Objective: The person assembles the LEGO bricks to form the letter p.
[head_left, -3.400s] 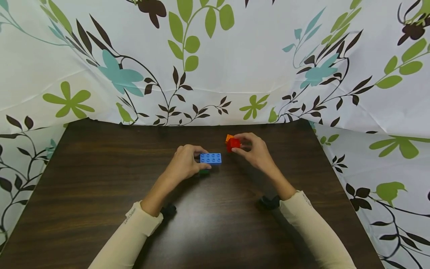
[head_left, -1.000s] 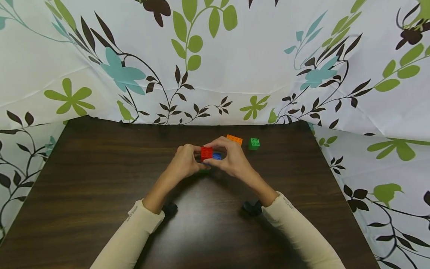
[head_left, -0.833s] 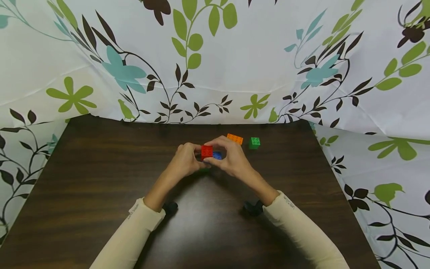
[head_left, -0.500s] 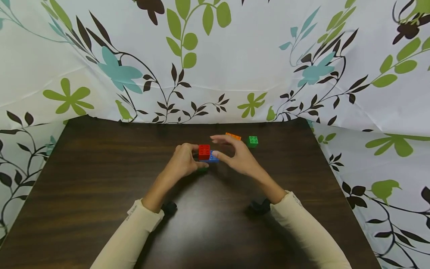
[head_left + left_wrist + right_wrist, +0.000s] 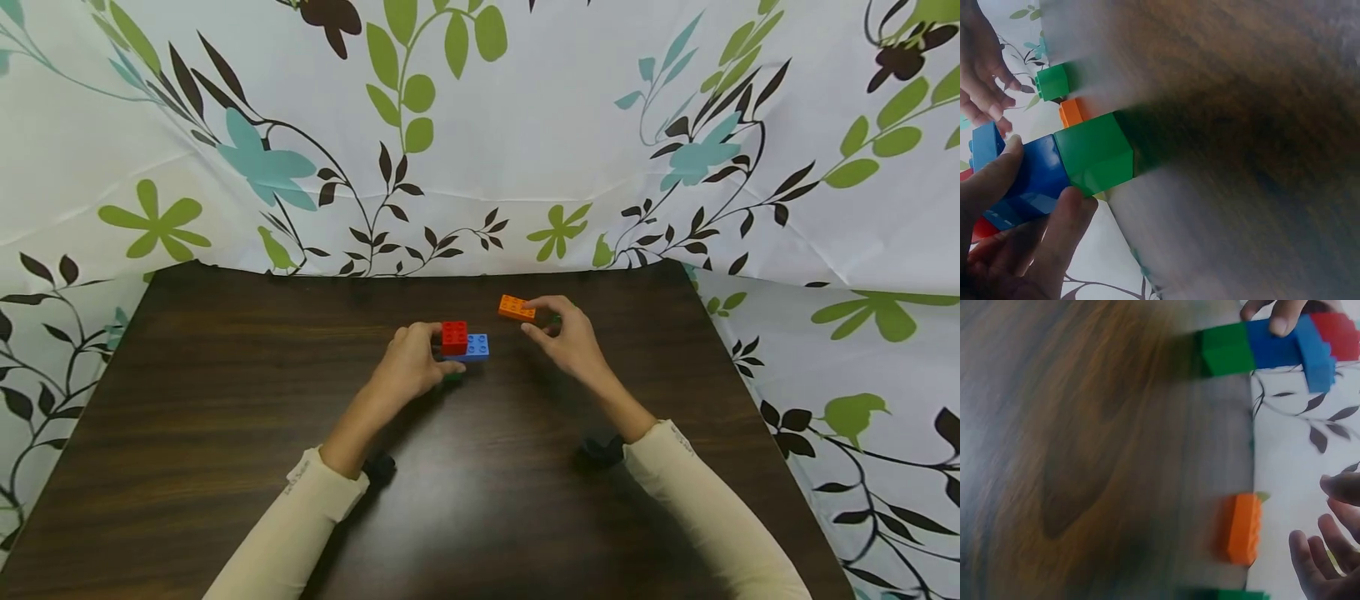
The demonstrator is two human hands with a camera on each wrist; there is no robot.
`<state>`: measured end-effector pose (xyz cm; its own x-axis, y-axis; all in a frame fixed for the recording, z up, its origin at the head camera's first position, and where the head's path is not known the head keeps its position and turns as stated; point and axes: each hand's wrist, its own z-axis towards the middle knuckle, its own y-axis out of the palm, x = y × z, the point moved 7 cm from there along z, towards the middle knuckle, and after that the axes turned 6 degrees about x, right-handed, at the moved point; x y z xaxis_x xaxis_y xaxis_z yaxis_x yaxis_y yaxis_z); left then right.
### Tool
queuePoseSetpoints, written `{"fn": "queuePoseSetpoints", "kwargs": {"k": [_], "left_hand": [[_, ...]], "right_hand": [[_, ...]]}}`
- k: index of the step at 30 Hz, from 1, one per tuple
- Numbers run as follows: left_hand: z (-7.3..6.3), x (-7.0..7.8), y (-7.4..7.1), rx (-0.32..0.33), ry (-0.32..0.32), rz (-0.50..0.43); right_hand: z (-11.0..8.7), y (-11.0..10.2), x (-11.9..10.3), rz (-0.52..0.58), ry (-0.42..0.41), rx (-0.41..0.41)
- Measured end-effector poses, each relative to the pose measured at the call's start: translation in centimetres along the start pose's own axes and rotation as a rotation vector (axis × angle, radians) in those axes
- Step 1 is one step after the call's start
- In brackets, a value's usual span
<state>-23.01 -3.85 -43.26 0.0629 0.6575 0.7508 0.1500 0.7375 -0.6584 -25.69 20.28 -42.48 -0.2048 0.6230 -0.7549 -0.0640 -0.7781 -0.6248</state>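
My left hand (image 5: 408, 362) grips a stack of toy building bricks, its fingers and thumb around the middle. From the bottom up, the stack has a green brick (image 5: 1094, 153), a dark blue brick (image 5: 1038, 165), a longer light blue brick (image 5: 477, 347) and a red brick (image 5: 453, 337). Red sits on the left end of the light blue one, whose right end juts out. My right hand (image 5: 573, 342) holds nothing. Its thumb and forefinger are spread apart, close to an orange brick (image 5: 514, 307) near the table's far edge.
Another green brick (image 5: 1052, 81) stands on the table beside the orange one, mostly behind my right hand in the head view. The dark wood table (image 5: 247, 400) ends at a hanging white cloth (image 5: 495, 158) printed with leaves and flowers.
My right hand carried the red brick leftward onto the light blue brick and let go of it. It then moved back right to beside the orange brick. My left hand stayed around the stack.
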Motion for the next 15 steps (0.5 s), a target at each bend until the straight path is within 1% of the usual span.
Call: {"fn": "queuePoseSetpoints", "kwargs": {"k": [5,8,13,15], "left_hand": [[-0.3,0.0,0.2,0.009,-0.010,-0.006],[-0.4,-0.1,0.3,0.013,-0.008,0.012],[-0.6,-0.2,0.4,0.008,-0.013,0.047],[-0.6,-0.3,0.4,0.002,-0.005,0.060]], "right_hand": [[0.4,-1.0,2.1,-0.070,0.020,0.033],[0.6,-1.5,3.1,-0.105,0.024,0.053],[1.3,-1.7,4.5,-0.151,0.026,0.045],[1.6,-1.7,5.1,-0.172,0.025,0.038]]}}
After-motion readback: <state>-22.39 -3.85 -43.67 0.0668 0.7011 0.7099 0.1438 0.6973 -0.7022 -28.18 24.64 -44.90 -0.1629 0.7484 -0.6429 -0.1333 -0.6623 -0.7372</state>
